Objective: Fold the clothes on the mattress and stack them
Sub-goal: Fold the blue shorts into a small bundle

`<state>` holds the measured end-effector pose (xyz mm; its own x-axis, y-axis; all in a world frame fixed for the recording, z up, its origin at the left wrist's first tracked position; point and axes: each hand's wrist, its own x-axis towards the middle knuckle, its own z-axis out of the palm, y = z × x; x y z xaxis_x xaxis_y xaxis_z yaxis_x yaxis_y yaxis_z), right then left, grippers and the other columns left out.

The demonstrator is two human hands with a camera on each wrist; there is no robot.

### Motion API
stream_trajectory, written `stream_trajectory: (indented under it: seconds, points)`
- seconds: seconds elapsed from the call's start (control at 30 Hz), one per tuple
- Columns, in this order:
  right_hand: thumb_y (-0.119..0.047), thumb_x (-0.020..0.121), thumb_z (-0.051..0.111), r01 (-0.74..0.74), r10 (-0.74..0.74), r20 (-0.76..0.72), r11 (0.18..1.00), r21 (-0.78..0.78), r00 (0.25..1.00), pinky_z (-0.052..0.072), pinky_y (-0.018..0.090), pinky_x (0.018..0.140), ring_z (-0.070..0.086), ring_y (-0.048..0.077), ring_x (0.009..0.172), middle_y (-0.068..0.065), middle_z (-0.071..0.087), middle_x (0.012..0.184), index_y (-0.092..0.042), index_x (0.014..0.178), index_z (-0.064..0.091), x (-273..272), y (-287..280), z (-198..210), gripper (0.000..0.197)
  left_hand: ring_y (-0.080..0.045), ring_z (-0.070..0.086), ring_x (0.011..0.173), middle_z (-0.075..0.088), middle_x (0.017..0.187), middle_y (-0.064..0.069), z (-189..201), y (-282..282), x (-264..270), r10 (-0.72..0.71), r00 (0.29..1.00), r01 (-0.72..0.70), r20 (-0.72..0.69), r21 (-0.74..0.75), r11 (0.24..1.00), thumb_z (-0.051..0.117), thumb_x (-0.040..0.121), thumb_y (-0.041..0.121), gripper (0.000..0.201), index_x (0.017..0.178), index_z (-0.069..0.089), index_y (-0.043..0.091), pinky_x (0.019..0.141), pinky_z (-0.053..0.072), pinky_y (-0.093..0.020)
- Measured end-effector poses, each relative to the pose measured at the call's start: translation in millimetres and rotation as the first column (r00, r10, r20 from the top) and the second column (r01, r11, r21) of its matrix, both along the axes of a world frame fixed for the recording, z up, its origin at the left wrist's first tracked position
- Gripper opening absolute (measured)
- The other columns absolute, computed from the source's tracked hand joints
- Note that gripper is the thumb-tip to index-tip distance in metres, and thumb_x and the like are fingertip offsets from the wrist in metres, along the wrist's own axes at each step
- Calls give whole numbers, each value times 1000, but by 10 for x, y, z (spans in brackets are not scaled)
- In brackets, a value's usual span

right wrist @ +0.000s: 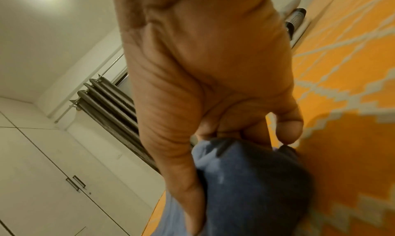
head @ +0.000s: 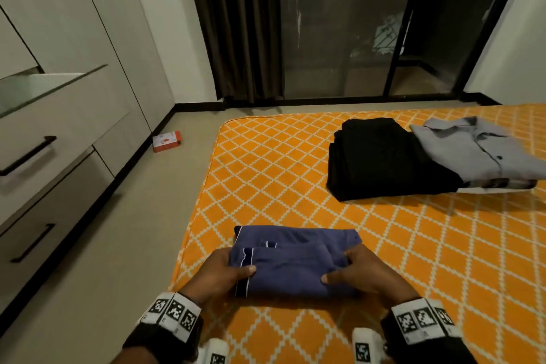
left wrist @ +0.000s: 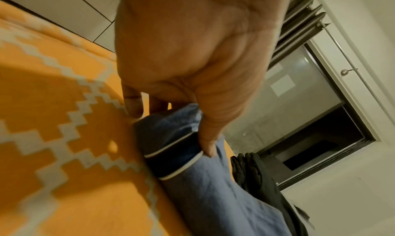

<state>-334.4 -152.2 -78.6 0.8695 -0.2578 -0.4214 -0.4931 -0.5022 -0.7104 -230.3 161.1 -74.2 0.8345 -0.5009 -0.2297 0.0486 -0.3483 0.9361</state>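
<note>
Near the mattress's front edge, the left hand [head: 224, 272] and right hand [head: 359, 270] each grip an end of a folded blue cotton garment with white piping [head: 291, 260], thumbs on top, fingers under. Folding looks finished; stacking comes next. That likely means lifting it level onto the folded black clothes pile [head: 387, 159], farther right on the orange diamond-patterned mattress [head: 266, 174], beside a loosely laid grey collared shirt [head: 484, 151].

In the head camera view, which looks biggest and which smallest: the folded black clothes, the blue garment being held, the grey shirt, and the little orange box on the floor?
1. Folded black clothes.
2. Blue garment and grey shirt: too close to rank; the blue one is nearer the camera, and the shirt runs out of frame.
3. Orange box, clearly smallest.
</note>
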Motion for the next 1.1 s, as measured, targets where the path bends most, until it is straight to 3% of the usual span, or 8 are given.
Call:
stream_trajectory:
  seconds: [0.07, 0.2, 0.3, 0.5, 0.63, 0.73, 0.93, 1.1]
  points:
    - [-44, 65, 94, 21, -25, -86, 999, -46, 996, 44, 30, 59, 57, 17, 73, -2, 59, 83, -18, 85, 57, -70, 60, 88, 48, -9, 74, 101, 79, 106, 12, 5, 49, -65, -33, 999, 33, 17, 28, 999, 81, 88, 12, 27, 113, 72, 17, 87, 56, -31]
    - [-47, 74, 89, -43, 20, -195, 993, -112, 980, 48, 29, 67, 61, 17, 85, 1, 62, 97, -19, 97, 58, -221, 97, 184, 48, -7, 69, 113, 74, 122, 14, 25, 77, -234, -93, 989, 80, 113, 112, 990, 75, 85, 39, 43, 126, 68, 27, 98, 55, -38]
    - [-52, 66, 94, 33, -36, -130, 999, -22, 991, 51, 28, 66, 64, 13, 87, -1, 68, 102, -21, 102, 65, -240, 140, 250, 56, -9, 68, 117, 73, 125, 12, 52, -16, -249, -21, 983, 18, 184, 14, 1000, 72, 95, 31, 35, 130, 66, 26, 98, 54, -38]
    - [-14, 85, 85, 132, -184, 143, 941, 313, 972, 57, 28, 65, 76, 15, 83, 0, 80, 95, -16, 104, 77, -146, 101, 406, 21, -14, 73, 103, 77, 113, 3, 154, -171, -196, 158, 980, -134, 123, -181, 974, 64, 99, 9, 23, 122, 68, 13, 80, 57, -22]
    - [-4, 85, 82, 169, -234, 147, 918, 358, 961, 61, 47, 83, 76, 25, 92, 5, 79, 105, -16, 112, 76, -15, 32, 325, 30, -20, 74, 102, 77, 111, -1, -32, -224, -113, 282, 957, -263, 69, -202, 943, 66, 98, 7, 23, 120, 66, 13, 77, 60, -29]
    - [-8, 83, 81, 232, -248, 66, 955, 185, 967, 58, 44, 77, 70, 29, 87, 10, 75, 100, -17, 100, 73, 38, 18, 183, 20, -21, 74, 86, 76, 93, -2, -204, -239, -104, 338, 918, -347, 209, 7, 938, 74, 95, 23, 18, 108, 61, 24, 70, 60, -44]
    - [-37, 82, 74, 147, -166, -54, 956, -254, 985, 46, 33, 58, 62, 22, 77, 2, 65, 91, -19, 104, 64, -16, 63, 103, 31, -15, 65, 64, 68, 74, 3, -56, -292, -79, 319, 813, -452, 487, 182, 873, 69, 96, 41, 25, 109, 50, 30, 49, 46, -35]
    - [-33, 93, 63, 149, -170, 26, 775, -614, 985, 48, 38, 74, 64, 35, 94, 8, 66, 111, -17, 120, 48, -137, 262, 332, 35, -17, 67, 81, 69, 93, 11, 180, -306, -102, 222, 681, -503, 697, 225, 834, 69, 94, 42, 40, 128, 49, 33, 65, 56, -40]
